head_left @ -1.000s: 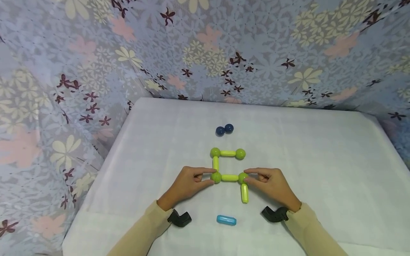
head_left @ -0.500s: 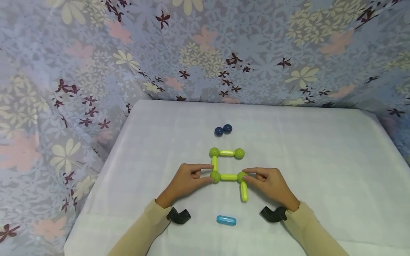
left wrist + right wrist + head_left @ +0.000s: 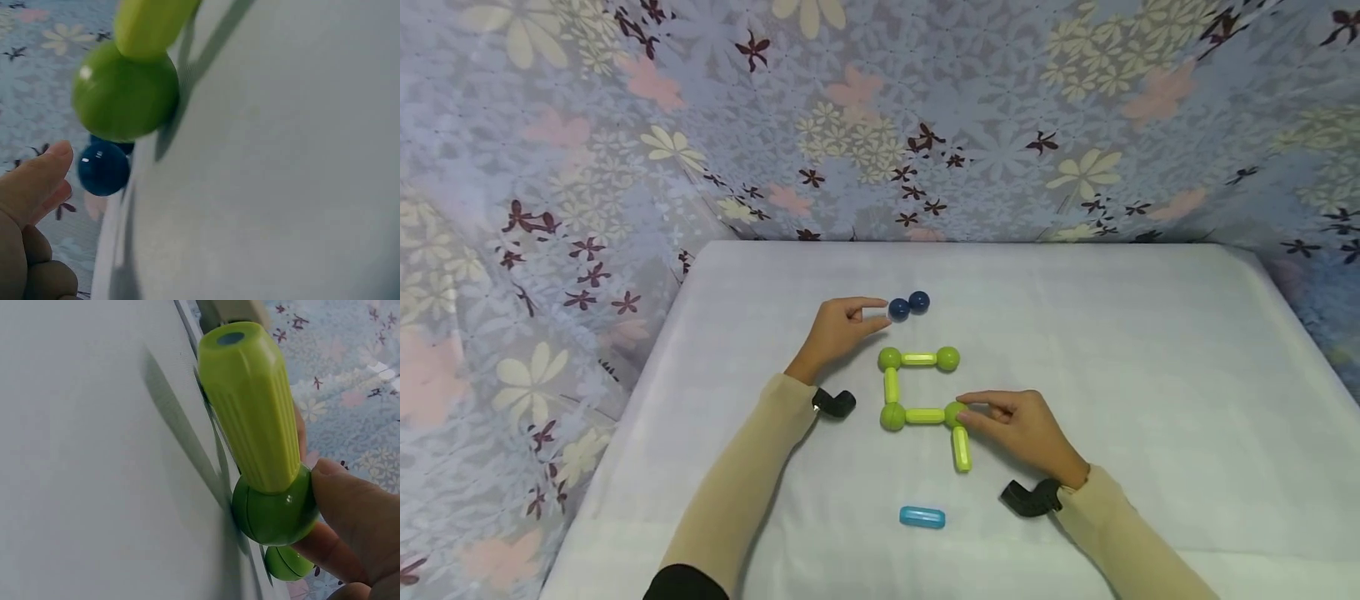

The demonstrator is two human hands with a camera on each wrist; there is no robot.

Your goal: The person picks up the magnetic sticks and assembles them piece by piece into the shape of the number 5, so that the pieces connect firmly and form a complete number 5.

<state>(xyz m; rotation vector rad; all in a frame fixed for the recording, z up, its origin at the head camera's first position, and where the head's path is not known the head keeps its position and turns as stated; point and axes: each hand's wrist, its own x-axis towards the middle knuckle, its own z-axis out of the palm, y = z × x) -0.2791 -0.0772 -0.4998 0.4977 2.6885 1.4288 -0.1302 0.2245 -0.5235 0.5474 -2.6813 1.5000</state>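
Note:
My left hand (image 3: 837,329) reaches to two dark blue balls (image 3: 919,302), its thumb and index finger apart at the near-left blue ball (image 3: 104,169). In the left wrist view a small gap shows between thumb and ball. With my right hand (image 3: 1026,425) I pinch a green ball (image 3: 275,509) at the lower right corner of a joined shape of green balls and yellow-green rods (image 3: 925,416). From that ball one rod (image 3: 253,406) extends toward me, its far end showing a round grey-blue tip.
A light blue rod (image 3: 922,517) lies apart on the white-covered table (image 3: 1120,350), in front of the green shape. Black wrist mounts (image 3: 1032,498) stick out from both sleeves. Flowered cloth (image 3: 970,125) hangs behind the table and along its left side.
My left hand has left the lower left green ball and moved away from me to the blue balls. My right hand keeps its pinch on the green ball. The view has shifted slightly.

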